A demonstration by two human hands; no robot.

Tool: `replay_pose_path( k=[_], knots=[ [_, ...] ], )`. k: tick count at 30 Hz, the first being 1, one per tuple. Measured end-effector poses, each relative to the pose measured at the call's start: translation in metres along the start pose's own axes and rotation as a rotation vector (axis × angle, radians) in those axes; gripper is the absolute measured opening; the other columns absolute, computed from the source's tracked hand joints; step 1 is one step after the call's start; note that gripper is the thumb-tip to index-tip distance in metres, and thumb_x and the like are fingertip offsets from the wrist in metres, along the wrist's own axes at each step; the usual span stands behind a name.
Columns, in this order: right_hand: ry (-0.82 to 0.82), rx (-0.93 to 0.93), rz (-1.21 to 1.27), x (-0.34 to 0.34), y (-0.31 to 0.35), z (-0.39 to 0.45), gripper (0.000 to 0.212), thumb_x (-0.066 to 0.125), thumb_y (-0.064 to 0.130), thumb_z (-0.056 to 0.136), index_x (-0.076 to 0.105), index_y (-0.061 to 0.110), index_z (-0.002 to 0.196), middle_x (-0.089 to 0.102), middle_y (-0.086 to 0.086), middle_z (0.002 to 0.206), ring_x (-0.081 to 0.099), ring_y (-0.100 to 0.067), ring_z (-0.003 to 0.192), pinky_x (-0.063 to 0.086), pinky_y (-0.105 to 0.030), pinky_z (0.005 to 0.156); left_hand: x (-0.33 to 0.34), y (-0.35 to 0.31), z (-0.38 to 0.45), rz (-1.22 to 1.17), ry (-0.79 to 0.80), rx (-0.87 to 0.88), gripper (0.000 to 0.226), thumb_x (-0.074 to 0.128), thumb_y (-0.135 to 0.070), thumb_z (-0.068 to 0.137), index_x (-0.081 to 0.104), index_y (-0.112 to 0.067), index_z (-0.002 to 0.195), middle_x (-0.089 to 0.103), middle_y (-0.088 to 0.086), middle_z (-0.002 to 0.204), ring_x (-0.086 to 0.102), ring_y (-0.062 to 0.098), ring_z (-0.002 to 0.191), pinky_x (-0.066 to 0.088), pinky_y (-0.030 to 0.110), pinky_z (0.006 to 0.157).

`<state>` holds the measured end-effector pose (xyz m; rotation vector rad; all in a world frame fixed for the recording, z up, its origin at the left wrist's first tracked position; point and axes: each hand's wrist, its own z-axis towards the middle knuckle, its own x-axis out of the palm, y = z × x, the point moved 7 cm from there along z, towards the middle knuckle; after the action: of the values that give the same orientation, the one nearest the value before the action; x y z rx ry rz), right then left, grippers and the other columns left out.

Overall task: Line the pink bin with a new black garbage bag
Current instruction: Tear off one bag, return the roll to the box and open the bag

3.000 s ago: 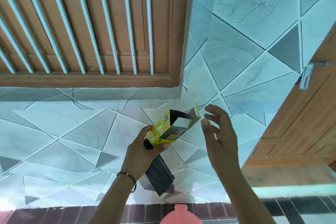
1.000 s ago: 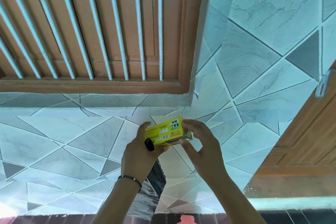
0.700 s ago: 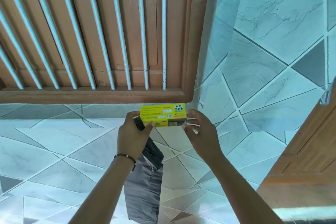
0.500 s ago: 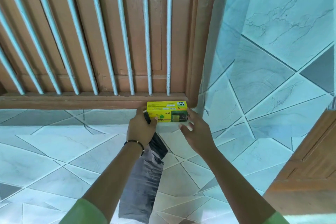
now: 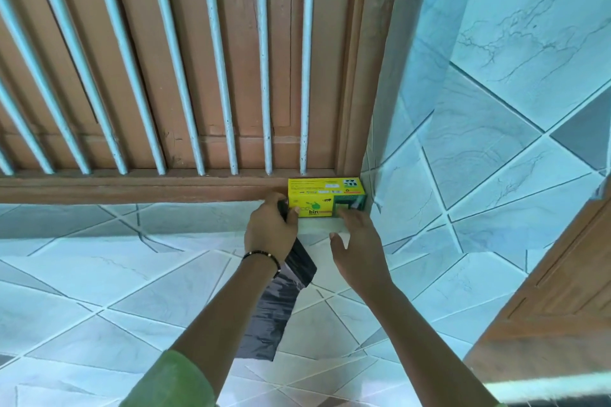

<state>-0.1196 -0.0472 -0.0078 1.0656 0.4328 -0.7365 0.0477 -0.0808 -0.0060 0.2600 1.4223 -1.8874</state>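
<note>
Both arms reach up toward the window ledge. The left hand is curled round a folded black garbage bag, thumb against the end of the yellow bin-bag box. The bag hangs down behind the wrist, its upper part hidden in the fist. The right hand is released, fingers straight, tips at the box front. The box sits on the ledge in the corner by the wooden window frame. The pink bin is out of sight.

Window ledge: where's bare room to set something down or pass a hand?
Free: the tiled ledge left of the left hand, along the wooden frame. Crowded: the right corner, where the yellow box sits against the side wall, right hand touching it, left gripping the black bag.
</note>
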Motion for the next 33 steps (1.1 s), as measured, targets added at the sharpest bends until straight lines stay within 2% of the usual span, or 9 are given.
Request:
replay_pose_path(
  k=[4,7,10,14,16,19,23,29,33],
  knots=[
    [-0.03,-0.028,0.156,-0.006,-0.001,-0.023,0.032,0.058,0.021,0.081,0.06,0.015,0.113,0.06,-0.001,0.109,0.058,-0.016,0.099,0.05,-0.034,0.087,-0.017,0.003,-0.023,-0.305,-0.139,0.017,0.009,0.054,-0.019,0.09,0.059,-0.021,0.096,0.064,-0.008,0.077,0.06,0.005,0.074,0.047,0.023,0.068],
    [0.239,0.126,0.343,0.013,-0.008,-0.055,0.046,0.062,0.044,0.077,0.057,0.023,0.117,0.062,0.008,0.113,0.057,-0.007,0.105,0.047,-0.024,0.086,-0.021,0.002,-0.045,-0.424,-0.156,-0.006,0.007,0.052,-0.019,0.092,0.056,-0.024,0.093,0.061,-0.016,0.075,0.053,-0.006,0.062,0.038,0.009,0.056],
    [0.483,0.255,0.392,0.039,-0.015,-0.093,0.069,0.063,0.061,0.065,0.05,0.029,0.124,0.06,0.014,0.119,0.053,-0.001,0.11,0.042,-0.023,0.09,-0.023,0.002,-0.065,-0.486,-0.13,-0.032,0.009,0.047,-0.021,0.094,0.056,-0.022,0.093,0.065,-0.015,0.083,0.053,-0.009,0.065,0.039,0.006,0.06],
    [0.386,0.42,0.636,0.04,-0.023,-0.12,0.031,0.076,0.025,0.07,0.066,0.025,0.099,0.071,0.002,0.099,0.063,-0.01,0.093,0.048,-0.021,0.077,-0.02,0.001,-0.091,-0.582,-0.047,-0.116,0.013,0.049,-0.026,0.093,0.058,-0.019,0.099,0.069,-0.008,0.09,0.055,-0.008,0.069,0.042,0.006,0.065],
    [0.256,0.449,0.675,0.024,-0.028,-0.126,0.014,0.074,0.015,0.07,0.072,0.021,0.082,0.073,-0.008,0.086,0.063,-0.015,0.081,0.048,-0.024,0.071,-0.017,0.001,-0.106,-0.677,0.065,-0.161,0.028,0.054,-0.039,0.087,0.056,-0.018,0.106,0.068,0.0,0.1,0.06,0.0,0.079,0.05,0.018,0.074],
    [0.222,0.454,0.791,0.001,-0.029,-0.133,0.016,0.071,0.006,0.073,0.074,0.012,0.087,0.074,-0.011,0.085,0.065,-0.019,0.08,0.049,-0.029,0.077,-0.013,0.006,-0.135,-0.668,0.32,-0.17,0.047,0.059,-0.049,0.081,0.046,-0.023,0.118,0.065,-0.006,0.098,0.06,-0.004,0.07,0.048,0.017,0.066],
    [0.298,0.418,0.921,-0.03,-0.027,-0.145,0.018,0.069,0.005,0.075,0.07,0.002,0.093,0.073,-0.012,0.088,0.068,-0.023,0.081,0.053,-0.029,0.075,-0.006,0.01,-0.19,-0.405,0.6,-0.104,0.048,0.067,-0.053,0.072,0.059,-0.028,0.112,0.07,-0.016,0.105,0.063,-0.008,0.095,0.049,0.011,0.076],
    [0.457,0.375,0.878,-0.07,-0.042,-0.173,0.023,0.072,0.027,0.076,0.069,0.012,0.094,0.074,-0.009,0.092,0.069,-0.026,0.089,0.056,-0.03,0.075,-0.005,-0.016,-0.232,-0.452,0.421,-0.171,0.009,0.07,-0.026,0.079,0.071,-0.027,0.088,0.076,-0.002,0.093,0.071,0.013,0.088,0.057,0.03,0.082],
    [0.527,0.409,0.648,-0.085,-0.07,-0.212,0.02,0.076,0.023,0.07,0.071,0.011,0.085,0.073,-0.012,0.086,0.067,-0.025,0.083,0.051,-0.033,0.079,-0.004,-0.044,-0.259,-0.589,0.38,-0.235,0.012,0.067,-0.029,0.08,0.07,-0.024,0.09,0.075,0.0,0.095,0.071,0.015,0.091,0.057,0.03,0.082]
  ],
)
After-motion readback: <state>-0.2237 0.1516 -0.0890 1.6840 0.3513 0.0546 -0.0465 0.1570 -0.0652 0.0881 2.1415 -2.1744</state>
